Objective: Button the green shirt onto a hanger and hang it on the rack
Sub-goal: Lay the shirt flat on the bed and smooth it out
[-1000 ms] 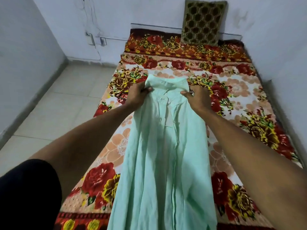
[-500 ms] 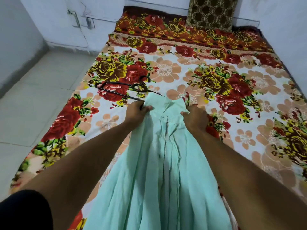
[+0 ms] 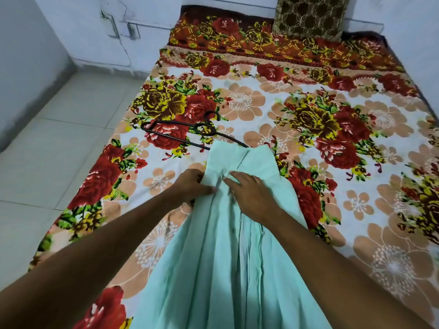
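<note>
Green shirt [image 3: 228, 245] lies lengthwise on the bed [image 3: 356, 162], roughly along its middle line, collar end pointing toward the head of the bed, hem running off the near edge under the camera. Fabric is pale mint, gathered in long folds; the front placket runs up the centre. Collar end is laid flat on the floral bedsheet [image 3: 297, 110].

Left hand [image 3: 193, 185] sits at the shirt's left shoulder edge, fingers curled, pinching the cloth between thumb and fingers. Right hand [image 3: 251, 193] lies on top of the shirt just below the collar, palm down, fingers extended and spread toward the placket, pressing on the fabric; it is relaxed, not gripping. The two hands are close together, nearly touching at the placket. Both forearms reach in from the near edge.

Hanger [image 3: 180, 134], dark and thin, lies flat on the sheet just beyond the collar, toward the bed's left edge. Its hook curls toward the head of the bed; its right arm runs under or up to the collar edge, cannot tell which. No hand touches it.

Brown patterned pillow [image 3: 308, 17] stands against the wall at the head of the bed, right of centre. Tiled floor [image 3: 47, 150] runs along the bed's left side. White walls [image 3: 83, 24] enclose the far and left sides.
</note>
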`<state>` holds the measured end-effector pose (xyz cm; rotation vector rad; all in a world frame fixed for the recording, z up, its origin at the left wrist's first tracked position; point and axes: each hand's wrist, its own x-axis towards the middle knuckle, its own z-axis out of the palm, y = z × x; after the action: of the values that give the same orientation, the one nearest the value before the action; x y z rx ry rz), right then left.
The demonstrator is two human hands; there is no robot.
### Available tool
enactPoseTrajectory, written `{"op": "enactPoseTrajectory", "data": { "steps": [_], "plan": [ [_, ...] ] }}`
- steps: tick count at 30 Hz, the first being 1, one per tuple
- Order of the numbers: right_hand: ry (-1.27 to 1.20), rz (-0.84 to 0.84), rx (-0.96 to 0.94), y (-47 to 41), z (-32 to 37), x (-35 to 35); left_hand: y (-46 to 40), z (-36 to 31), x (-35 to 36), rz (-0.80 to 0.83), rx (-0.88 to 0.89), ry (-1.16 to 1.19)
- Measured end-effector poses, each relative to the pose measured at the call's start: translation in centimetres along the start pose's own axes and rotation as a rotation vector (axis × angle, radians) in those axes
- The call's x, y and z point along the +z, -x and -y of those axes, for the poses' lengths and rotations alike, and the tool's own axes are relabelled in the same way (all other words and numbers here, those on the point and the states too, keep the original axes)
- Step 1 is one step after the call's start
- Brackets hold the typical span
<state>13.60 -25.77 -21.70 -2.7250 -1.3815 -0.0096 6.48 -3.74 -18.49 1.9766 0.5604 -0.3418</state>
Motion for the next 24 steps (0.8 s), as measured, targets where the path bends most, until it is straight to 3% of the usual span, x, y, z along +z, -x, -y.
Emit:
{"op": "enactPoseTrajectory", "data": {
  "steps": [2, 5, 8, 12, 14, 17, 20, 24],
  "plan": [
    [-0.067, 0.038, 0.063, -0.4, 0.1, -0.1, 0.3, 0.1, -1.4, 0.032, -0.023, -0.028],
    [-0.126, 0.096, 0.097, -0.9, 0.8, -0.3, 0.0, 0.0, -2.9, -0.090, -0.094, 0.009],
    [-0.126, 0.148, 0.111, -1.4, 0.5, -0.8, 1.0, -0.4, -1.7, -0.185, -0.050, -0.060],
    [-0.085, 0.175, 0.154, -2.2, 0.2, -2.0, 5.6, 0.4, -1.0, -0.044, 0.006, -0.152],
    [-0.039, 0.211, 0.164, -2.5, 0.6, -2.5, 6.8, 1.0, -2.4, -0.027, -0.034, -0.091],
    [0.011, 0.317, 0.177, -2.4, 1.4, -3.1, 6.1, 1.0, -4.7, -0.188, -0.134, 0.082],
    [0.027, 0.390, 0.224, -2.1, 1.6, -3.9, 5.2, 0.0, -4.6, -0.271, -0.172, 0.108],
    [0.043, 0.396, 0.217, -3.0, 2.7, -4.3, 8.0, 1.0, -3.6, -0.240, -0.167, 0.101]
  ]
}}
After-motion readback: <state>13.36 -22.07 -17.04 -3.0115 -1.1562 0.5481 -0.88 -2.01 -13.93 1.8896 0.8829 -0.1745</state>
